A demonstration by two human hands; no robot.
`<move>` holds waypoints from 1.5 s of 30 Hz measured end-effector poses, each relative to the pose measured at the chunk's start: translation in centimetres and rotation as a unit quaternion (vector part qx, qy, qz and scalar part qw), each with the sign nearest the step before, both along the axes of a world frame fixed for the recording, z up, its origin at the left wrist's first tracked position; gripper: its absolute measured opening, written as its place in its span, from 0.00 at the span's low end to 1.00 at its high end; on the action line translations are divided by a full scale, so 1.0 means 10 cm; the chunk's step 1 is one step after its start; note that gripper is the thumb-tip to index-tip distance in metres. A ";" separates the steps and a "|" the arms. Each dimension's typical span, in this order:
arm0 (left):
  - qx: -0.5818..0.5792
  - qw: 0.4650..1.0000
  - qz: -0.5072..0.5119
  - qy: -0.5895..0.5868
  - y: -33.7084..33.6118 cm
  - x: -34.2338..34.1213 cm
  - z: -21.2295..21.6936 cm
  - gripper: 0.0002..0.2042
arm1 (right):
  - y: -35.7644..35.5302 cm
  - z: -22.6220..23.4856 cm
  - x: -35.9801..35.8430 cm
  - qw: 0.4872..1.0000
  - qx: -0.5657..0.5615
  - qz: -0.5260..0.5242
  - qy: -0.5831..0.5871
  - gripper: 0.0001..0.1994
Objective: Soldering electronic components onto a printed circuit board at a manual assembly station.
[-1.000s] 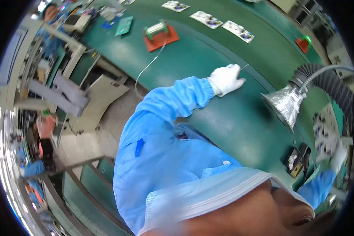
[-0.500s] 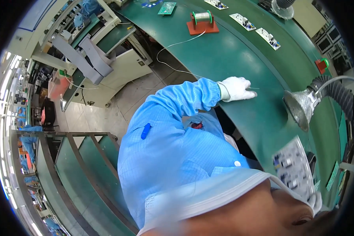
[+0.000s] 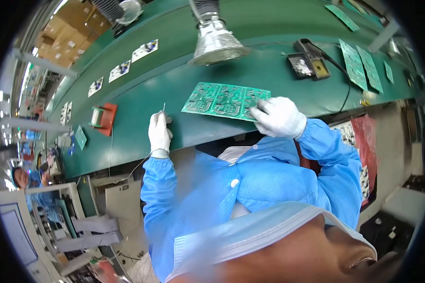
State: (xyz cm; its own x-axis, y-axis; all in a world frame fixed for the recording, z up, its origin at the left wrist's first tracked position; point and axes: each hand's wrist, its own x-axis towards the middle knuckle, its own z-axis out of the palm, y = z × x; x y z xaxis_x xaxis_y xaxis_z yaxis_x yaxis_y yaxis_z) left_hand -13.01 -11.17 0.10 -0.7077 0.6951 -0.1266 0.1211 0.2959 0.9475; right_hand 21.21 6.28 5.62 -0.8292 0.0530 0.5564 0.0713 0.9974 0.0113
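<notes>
Circuit-board panel [image 3: 224, 100]: green, in three sections, above the near part of our desk [image 3: 139, 101]; we cannot tell whether its far edge rests there.
Right hand [image 3: 282, 118]: our fingers clamp the panel's right end.
Left hand [image 3: 160, 135]: our fingers are together on a thin wire [image 3: 164, 106], left of the panel.
Foil-covered hood [image 3: 218, 45]: mouth downward, beyond the panel.
Wire spool [image 3: 97, 117]: on a red stand [image 3: 109, 117], to our left.

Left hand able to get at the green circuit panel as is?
Probably yes: only tabletop lies between the left hand and the left edge of the panel, though that hand pinches a thin wire.
</notes>
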 end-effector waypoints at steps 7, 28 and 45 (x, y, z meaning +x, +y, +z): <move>-0.038 0.999 0.015 0.034 0.03 0.16 0.15 0.19 | -0.02 -0.22 -0.08 0.987 -0.084 -0.082 -0.108 0.24; -0.042 0.957 0.076 0.275 -0.65 -0.01 -0.04 0.17 | -0.06 -0.50 -0.80 0.988 -0.128 0.034 -0.084 0.31; 0.183 0.791 0.570 0.125 -2.33 -2.82 0.00 0.17 | 0.11 -0.87 -0.35 0.976 -0.180 -0.102 -0.074 0.15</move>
